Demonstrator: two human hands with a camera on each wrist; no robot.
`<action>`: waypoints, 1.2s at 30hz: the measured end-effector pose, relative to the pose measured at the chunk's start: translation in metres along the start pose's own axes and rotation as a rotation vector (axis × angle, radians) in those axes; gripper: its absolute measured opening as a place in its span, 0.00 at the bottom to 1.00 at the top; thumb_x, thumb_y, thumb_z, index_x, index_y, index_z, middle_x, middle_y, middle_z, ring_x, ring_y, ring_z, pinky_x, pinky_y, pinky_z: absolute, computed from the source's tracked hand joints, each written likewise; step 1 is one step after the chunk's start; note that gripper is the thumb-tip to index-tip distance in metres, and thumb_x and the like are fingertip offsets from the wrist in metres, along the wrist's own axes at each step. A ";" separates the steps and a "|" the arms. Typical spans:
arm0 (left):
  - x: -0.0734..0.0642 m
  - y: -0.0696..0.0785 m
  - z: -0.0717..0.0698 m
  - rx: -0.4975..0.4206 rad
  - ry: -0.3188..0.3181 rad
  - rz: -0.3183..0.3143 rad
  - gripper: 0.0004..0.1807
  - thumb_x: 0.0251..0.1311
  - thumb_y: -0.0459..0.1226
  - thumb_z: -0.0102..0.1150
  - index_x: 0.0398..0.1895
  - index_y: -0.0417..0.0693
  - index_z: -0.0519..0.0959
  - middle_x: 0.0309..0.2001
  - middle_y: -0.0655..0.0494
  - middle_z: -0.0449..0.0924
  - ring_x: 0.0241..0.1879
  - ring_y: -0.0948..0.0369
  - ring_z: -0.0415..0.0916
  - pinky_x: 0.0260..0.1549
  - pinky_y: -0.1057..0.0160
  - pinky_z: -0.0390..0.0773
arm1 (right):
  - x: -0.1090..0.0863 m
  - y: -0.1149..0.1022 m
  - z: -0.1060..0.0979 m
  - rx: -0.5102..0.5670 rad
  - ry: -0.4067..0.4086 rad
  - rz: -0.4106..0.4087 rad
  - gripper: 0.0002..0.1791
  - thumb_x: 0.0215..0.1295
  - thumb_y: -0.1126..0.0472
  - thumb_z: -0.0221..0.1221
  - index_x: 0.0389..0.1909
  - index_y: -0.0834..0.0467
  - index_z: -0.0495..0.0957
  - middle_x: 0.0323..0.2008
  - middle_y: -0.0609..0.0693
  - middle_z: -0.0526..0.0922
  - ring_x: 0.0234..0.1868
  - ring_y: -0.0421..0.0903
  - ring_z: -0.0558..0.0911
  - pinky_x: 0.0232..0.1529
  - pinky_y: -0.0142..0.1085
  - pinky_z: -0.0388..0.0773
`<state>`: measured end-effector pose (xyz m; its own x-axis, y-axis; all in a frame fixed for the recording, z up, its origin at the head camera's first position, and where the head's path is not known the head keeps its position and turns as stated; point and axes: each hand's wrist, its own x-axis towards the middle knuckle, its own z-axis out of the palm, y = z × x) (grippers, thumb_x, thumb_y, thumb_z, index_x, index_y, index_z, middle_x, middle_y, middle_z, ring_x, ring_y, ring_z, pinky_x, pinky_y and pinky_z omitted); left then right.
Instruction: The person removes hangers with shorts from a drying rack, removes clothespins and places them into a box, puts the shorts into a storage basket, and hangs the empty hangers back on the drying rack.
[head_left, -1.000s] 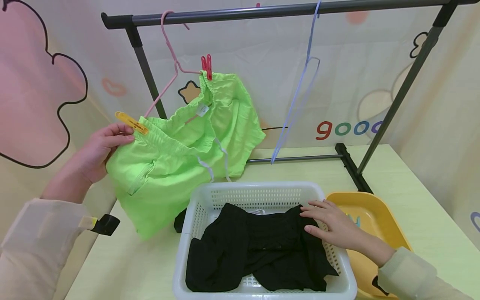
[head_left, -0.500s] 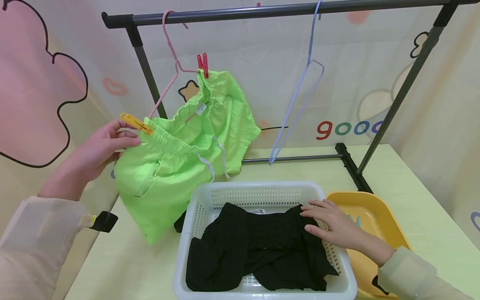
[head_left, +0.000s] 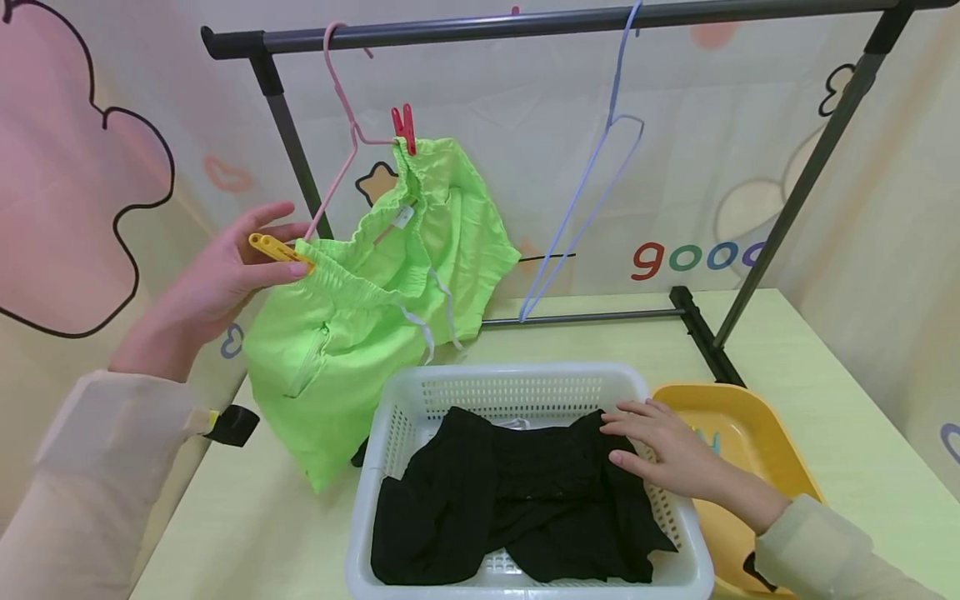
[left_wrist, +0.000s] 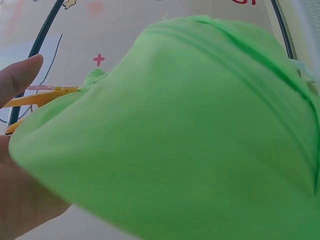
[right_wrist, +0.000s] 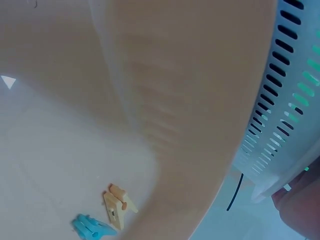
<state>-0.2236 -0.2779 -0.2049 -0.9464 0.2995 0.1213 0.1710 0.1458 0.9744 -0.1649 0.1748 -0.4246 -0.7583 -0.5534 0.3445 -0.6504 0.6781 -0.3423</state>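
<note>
Bright green shorts (head_left: 360, 317) hang from a pink hanger (head_left: 347, 167), with a red clothespin (head_left: 404, 129) at the far corner of the waistband and a yellow clothespin (head_left: 279, 248) at the near corner. My left hand (head_left: 225, 271) is around the yellow clothespin, fingers above and thumb below, spread wider than its handles. In the left wrist view the green cloth (left_wrist: 175, 130) fills most of the picture. My right hand (head_left: 667, 450), fingers extended, rests at the right side of a white basket (head_left: 517, 375), over the edge of black clothing (head_left: 517, 492).
A black rack (head_left: 480, 29) stands behind the basket. A blue hanger (head_left: 592, 175) hangs on its bar, right of the shorts. Beside the basket sits a yellow tray (head_left: 750, 425), where a blue clothespin (right_wrist: 91, 227) and a cream clothespin (right_wrist: 117, 205) lie.
My left hand has moved right and up, from the waistband edge to around the yellow clothespin. The near corner of the shorts has swung right. My right hand stays put.
</note>
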 end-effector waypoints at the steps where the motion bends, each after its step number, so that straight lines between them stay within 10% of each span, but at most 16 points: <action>1: 0.001 0.000 0.001 -0.023 -0.001 0.008 0.40 0.51 0.24 0.55 0.66 0.45 0.48 0.53 0.57 0.65 0.41 0.68 0.75 0.41 0.76 0.71 | 0.000 0.000 0.000 0.001 0.001 -0.001 0.17 0.56 0.54 0.58 0.44 0.57 0.77 0.48 0.52 0.78 0.55 0.56 0.69 0.53 0.55 0.58; 11: 0.007 -0.004 0.008 -0.192 -0.027 0.062 0.35 0.48 0.18 0.53 0.62 0.45 0.58 0.45 0.58 0.74 0.43 0.66 0.73 0.33 0.74 0.74 | -0.001 0.002 0.003 -0.010 0.022 -0.015 0.16 0.55 0.55 0.58 0.44 0.56 0.77 0.47 0.51 0.78 0.54 0.55 0.70 0.54 0.55 0.56; 25: 0.012 0.005 -0.003 -0.115 -0.166 0.022 0.27 0.48 0.18 0.51 0.50 0.52 0.72 0.41 0.58 0.75 0.38 0.65 0.72 0.34 0.72 0.75 | -0.001 0.000 0.001 0.006 0.003 0.008 0.16 0.56 0.55 0.58 0.44 0.56 0.78 0.48 0.52 0.78 0.55 0.56 0.69 0.53 0.56 0.58; 36: 0.024 0.017 -0.009 -0.015 -0.263 -0.062 0.13 0.65 0.41 0.41 0.49 0.50 0.70 0.37 0.60 0.80 0.35 0.65 0.75 0.41 0.67 0.70 | 0.000 0.000 -0.001 0.004 0.009 -0.005 0.15 0.55 0.55 0.58 0.43 0.57 0.78 0.48 0.52 0.78 0.54 0.57 0.69 0.52 0.56 0.59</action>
<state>-0.2456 -0.2765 -0.1838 -0.8508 0.5254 0.0103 0.1094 0.1580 0.9814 -0.1648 0.1748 -0.4238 -0.7544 -0.5530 0.3538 -0.6547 0.6733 -0.3436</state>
